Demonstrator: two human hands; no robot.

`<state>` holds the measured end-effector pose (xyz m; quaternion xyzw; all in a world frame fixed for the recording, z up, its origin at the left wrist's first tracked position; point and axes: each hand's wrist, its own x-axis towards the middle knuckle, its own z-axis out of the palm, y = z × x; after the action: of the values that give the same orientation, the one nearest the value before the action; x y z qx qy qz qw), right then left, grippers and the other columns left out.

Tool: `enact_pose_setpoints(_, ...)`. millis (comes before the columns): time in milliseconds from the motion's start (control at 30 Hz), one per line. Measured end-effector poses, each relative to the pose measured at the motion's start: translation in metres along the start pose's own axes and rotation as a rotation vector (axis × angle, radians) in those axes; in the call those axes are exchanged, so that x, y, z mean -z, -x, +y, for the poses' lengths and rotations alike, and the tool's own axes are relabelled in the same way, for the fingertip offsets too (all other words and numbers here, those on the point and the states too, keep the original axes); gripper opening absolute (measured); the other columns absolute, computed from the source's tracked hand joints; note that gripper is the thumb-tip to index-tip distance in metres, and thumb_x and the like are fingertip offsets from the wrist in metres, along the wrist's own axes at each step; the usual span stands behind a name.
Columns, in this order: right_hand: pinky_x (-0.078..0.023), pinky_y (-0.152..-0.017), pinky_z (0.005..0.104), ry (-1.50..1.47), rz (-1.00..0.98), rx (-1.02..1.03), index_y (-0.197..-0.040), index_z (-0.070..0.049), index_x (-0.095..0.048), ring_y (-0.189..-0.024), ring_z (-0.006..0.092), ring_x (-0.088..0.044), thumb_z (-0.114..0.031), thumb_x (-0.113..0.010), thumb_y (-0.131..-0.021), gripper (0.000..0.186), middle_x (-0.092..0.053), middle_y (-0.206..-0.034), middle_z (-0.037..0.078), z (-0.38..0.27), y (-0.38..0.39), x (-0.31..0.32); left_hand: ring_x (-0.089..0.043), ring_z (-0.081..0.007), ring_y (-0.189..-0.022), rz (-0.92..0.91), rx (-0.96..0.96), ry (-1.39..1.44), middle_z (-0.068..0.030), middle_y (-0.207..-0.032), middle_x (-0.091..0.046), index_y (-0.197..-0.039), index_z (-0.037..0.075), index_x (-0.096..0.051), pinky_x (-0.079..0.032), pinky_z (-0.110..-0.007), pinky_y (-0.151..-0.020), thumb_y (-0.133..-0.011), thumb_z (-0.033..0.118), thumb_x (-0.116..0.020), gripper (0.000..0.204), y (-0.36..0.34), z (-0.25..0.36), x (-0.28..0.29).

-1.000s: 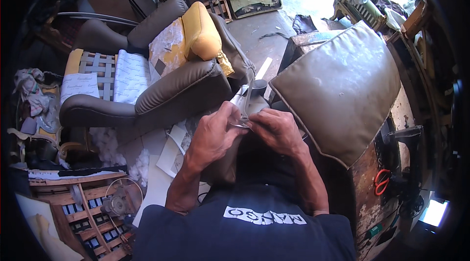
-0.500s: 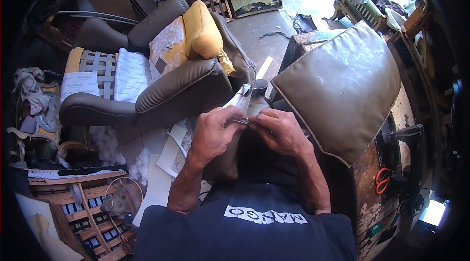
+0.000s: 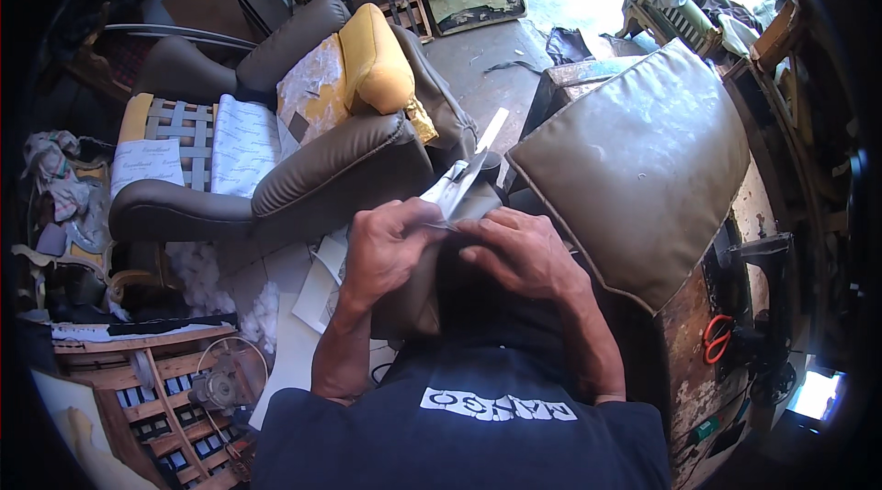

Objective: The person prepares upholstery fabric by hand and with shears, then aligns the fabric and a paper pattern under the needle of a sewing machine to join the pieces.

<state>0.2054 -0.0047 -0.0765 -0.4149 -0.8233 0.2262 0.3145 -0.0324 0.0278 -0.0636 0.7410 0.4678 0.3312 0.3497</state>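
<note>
In front of my body, a grey-brown leatherette piece (image 3: 478, 204) with a pale underside is held up between my hands and hangs over my lap. My left hand (image 3: 390, 247) is closed, pinching the leatherette edge between thumb and forefinger. From the other side, my right hand (image 3: 533, 251) has its curled fingers at the same edge, fingertips almost touching the left ones. Its thumb sits a little lower, apart from the forefinger. Anything small between the fingertips is too fine to make out.
An armchair (image 3: 331, 173) with grey webbing and a yellow foam pad (image 3: 377, 58) stands at left. A brown cushion (image 3: 634, 178) lies on a worn bench at right, near orange-handled scissors (image 3: 717, 338). White stuffing (image 3: 197, 279) and a wooden frame (image 3: 170, 398) are at lower left.
The leatherette has turned so more of its pale underside shows. My right hand's fingers have straightened somewhat and its thumb has dropped away from the forefinger. My left hand has shifted slightly left.
</note>
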Motion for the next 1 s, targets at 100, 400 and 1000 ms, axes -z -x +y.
enact_pose_setpoints(100, -0.055, -0.081, 0.0423, 0.109, 0.017, -0.067, -0.126, -0.013, -0.069, -0.09, 0.0291, -0.069, -0.022, -0.078, -0.088, 0.04, -0.07, -0.094, 0.008, 0.011, 0.013, 0.002, -0.069, -0.0078, -0.088, 0.12, 0.048, 0.06, -0.0016, -0.09, -0.076, -0.099, -0.001, -0.075, -0.054, -0.025, -0.083, -0.083, -0.008, -0.079, 0.018, 0.0, 0.003, 0.031)
enact_pose_setpoints(400, -0.047, -0.109, 0.0462, -0.124, 0.066, -0.187, -0.117, -0.01, -0.071, -0.125, 0.0326, -0.057, -0.021, -0.084, -0.084, 0.037, -0.061, -0.132, 0.012, 0.044, 0.016, -0.002, -0.066, -0.0071, -0.091, 0.262, 0.017, 0.02, 0.0001, -0.094, -0.075, -0.099, 0.0, -0.075, -0.053, -0.025, -0.086, -0.083, -0.01, -0.08, 0.019, 0.005, 0.011, 0.096)
enact_pose_setpoints(1000, -0.052, -0.081, 0.0237, -0.972, 0.558, -0.279, -0.099, -0.003, -0.07, -0.086, 0.0058, -0.064, -0.011, -0.082, -0.094, 0.016, -0.073, -0.093, 0.001, 0.047, 0.015, -0.015, -0.062, -0.0043, -0.084, 0.414, 0.092, 0.182, 0.0044, -0.089, -0.07, -0.101, 0.004, -0.074, -0.05, -0.021, -0.08, -0.087, 0.0, -0.084, 0.018, 0.022, -0.018, 0.11)
